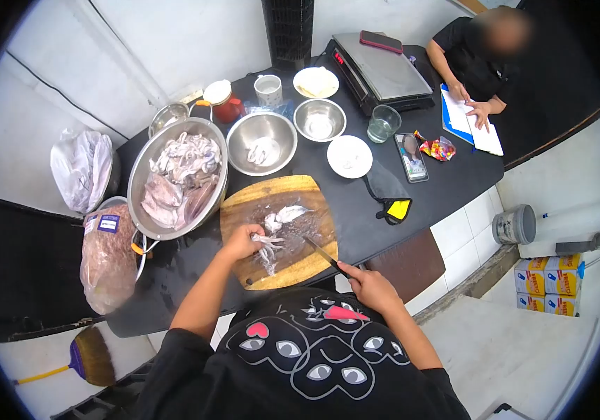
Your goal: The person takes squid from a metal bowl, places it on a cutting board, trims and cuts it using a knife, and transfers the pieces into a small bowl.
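Observation:
My left hand (242, 241) is closed around a piece of squid with tentacles (267, 253) over the left part of a round-edged wooden cutting board (279, 192). My right hand (364, 283) grips the black handle of a knife (323, 253), whose blade tip points at the board's right side. Between them on the board lies another pale piece of squid (287, 215). To the left stands a large steel pot (136, 203) with orange handles, holding squid bodies and tentacles (184, 164). Behind the board, a steel bowl (233, 150) contains a little white squid (263, 150).
A second steel bowl (319, 120), a white plate (349, 157), a glass (383, 124) and a phone (411, 157) stand on the black table. A weighing scale (384, 73) is farther back. At the right end a person (478, 63) writes in a notebook. A bagged pink mass (109, 259) is at left.

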Available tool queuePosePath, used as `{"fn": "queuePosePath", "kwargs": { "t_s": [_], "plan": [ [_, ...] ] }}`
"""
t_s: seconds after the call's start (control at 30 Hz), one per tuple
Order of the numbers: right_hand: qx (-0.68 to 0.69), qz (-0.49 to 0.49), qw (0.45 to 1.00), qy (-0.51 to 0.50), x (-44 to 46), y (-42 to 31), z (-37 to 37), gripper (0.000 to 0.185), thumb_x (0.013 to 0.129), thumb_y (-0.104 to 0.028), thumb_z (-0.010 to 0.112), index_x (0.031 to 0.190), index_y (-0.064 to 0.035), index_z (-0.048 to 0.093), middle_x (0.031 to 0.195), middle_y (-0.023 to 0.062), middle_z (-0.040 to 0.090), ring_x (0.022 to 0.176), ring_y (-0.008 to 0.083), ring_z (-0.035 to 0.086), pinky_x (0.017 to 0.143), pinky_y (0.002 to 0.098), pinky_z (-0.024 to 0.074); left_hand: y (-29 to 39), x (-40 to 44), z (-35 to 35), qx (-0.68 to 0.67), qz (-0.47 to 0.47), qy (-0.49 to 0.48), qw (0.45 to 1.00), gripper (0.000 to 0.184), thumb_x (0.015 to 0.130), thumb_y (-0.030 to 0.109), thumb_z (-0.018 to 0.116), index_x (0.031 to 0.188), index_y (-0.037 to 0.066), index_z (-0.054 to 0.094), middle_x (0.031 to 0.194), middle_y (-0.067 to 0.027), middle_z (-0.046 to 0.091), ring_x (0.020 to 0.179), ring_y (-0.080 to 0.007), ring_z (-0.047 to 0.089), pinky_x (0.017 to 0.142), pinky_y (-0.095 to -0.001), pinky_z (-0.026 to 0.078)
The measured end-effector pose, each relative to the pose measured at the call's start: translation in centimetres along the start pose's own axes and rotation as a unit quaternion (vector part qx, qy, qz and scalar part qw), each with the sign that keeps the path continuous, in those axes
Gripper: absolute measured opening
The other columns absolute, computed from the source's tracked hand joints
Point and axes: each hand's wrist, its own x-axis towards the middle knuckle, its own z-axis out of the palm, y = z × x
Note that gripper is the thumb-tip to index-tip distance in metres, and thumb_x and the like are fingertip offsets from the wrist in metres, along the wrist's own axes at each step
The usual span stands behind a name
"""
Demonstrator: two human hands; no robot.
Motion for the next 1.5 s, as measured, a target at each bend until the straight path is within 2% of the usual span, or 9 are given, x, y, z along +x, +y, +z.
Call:
{"fn": "queuePosePath", "kwargs": {
  "t_s": [0.13,0.33,0.47,0.73,0.77,0.87,1.0,1.17,1.5],
  "plan": [
    [0.001,-0.022,1.000,0.008,0.7,1.0,-0.4,0.047,0.090,-0.019,0.054,0.136,-0.0299,0.051,0.089,0.0229,0.067,0.085,0.0401,0.064,0.078,0.0493,0.0508,1.3,0.0,-0.3,-0.150,-0.041,-0.030,0.987,0.016,0.077,-0.006,0.068,0.087,0.005,0.060,0.074,-0.0008,0.062,0.057,-0.0070,0.057,0.048,-0.0226,0.047],
    [0.007,-0.029,1.000,-0.011,1.2,1.7,-2.0,0.047,0.090,-0.019,0.054,0.136,-0.0291,0.051,0.089,0.0226,0.067,0.084,0.0399,0.065,0.077,0.0493,0.0511,10.1,1.9,-1.8,-0.208,0.064,-0.065,0.974,0.020,0.078,-0.005,0.068,0.094,0.004,0.059,0.074,-0.0012,0.062,0.058,-0.0072,0.056,0.050,-0.0231,0.044],
    [0.010,-0.039,0.999,-0.010,1.4,2.5,-2.5,0.048,0.090,-0.019,0.055,0.136,-0.0293,0.050,0.088,0.0225,0.067,0.082,0.0399,0.065,0.075,0.0492,0.0514,17.3,6.1,-1.5,-0.168,0.163,-0.048,0.971,0.019,0.078,-0.006,0.067,0.092,0.003,0.058,0.076,-0.0021,0.062,0.060,-0.0079,0.058,0.053,-0.0227,0.046],
    [0.033,-0.066,0.997,0.029,0.7,4.1,-2.6,0.048,0.090,-0.018,0.054,0.137,-0.0292,0.050,0.088,0.0221,0.066,0.081,0.0390,0.064,0.074,0.0490,0.0514,23.4,16.6,2.3,0.000,0.121,0.001,0.993,0.028,0.075,-0.001,0.069,0.101,0.003,0.064,0.080,-0.0057,0.065,0.064,-0.0106,0.062,0.054,-0.0260,0.051],
    [0.031,-0.060,0.997,0.024,0.5,4.1,-2.8,0.048,0.090,-0.018,0.054,0.137,-0.0292,0.049,0.089,0.0220,0.066,0.081,0.0387,0.064,0.074,0.0489,0.0514,23.1,17.1,2.8,0.071,0.181,0.067,0.979,0.039,0.074,-0.002,0.069,0.112,0.003,0.064,0.096,-0.0095,0.067,0.068,-0.0133,0.065,0.058,-0.0270,0.054],
    [0.036,-0.043,0.998,0.028,0.2,4.0,-3.2,0.048,0.090,-0.016,0.055,0.135,-0.0276,0.052,0.091,0.0214,0.067,0.083,0.0398,0.064,0.076,0.0481,0.0506,22.8,17.2,2.3,0.002,0.138,0.065,0.988,0.041,0.075,-0.003,0.067,0.116,0.002,0.063,0.107,-0.0111,0.065,0.071,-0.0148,0.066,0.062,-0.0270,0.056],
    [0.035,-0.008,0.999,0.016,0.0,3.5,-3.8,0.047,0.089,-0.014,0.056,0.134,-0.0273,0.053,0.092,0.0216,0.067,0.085,0.0406,0.064,0.077,0.0475,0.0505,18.9,14.1,-0.4,-0.114,0.104,0.054,0.987,0.026,0.084,0.001,0.064,0.110,0.000,0.065,0.092,-0.0062,0.067,0.069,-0.0116,0.065,0.062,-0.0253,0.055],
    [0.027,-0.045,0.998,0.025,0.8,4.1,-2.8,0.049,0.091,-0.018,0.054,0.137,-0.0308,0.049,0.090,0.0219,0.066,0.084,0.0396,0.064,0.077,0.0485,0.0512,10.1,8.0,-2.7,0.001,0.033,0.140,0.990,0.016,0.087,0.003,0.064,0.102,0.000,0.067,0.075,-0.0005,0.064,0.064,-0.0077,0.060,0.058,-0.0242,0.049],
    [0.014,-0.023,0.999,-0.024,1.4,0.3,-2.8,0.048,0.089,-0.015,0.055,0.135,-0.0290,0.052,0.101,0.0220,0.067,0.093,0.0395,0.064,0.082,0.0474,0.0511,1.0,0.7,-1.7,0.047,0.013,0.161,0.986,0.036,0.078,0.000,0.069,0.114,0.005,0.066,0.098,-0.0066,0.069,0.073,-0.0126,0.062,0.072,-0.0288,0.052]
  ]
}}
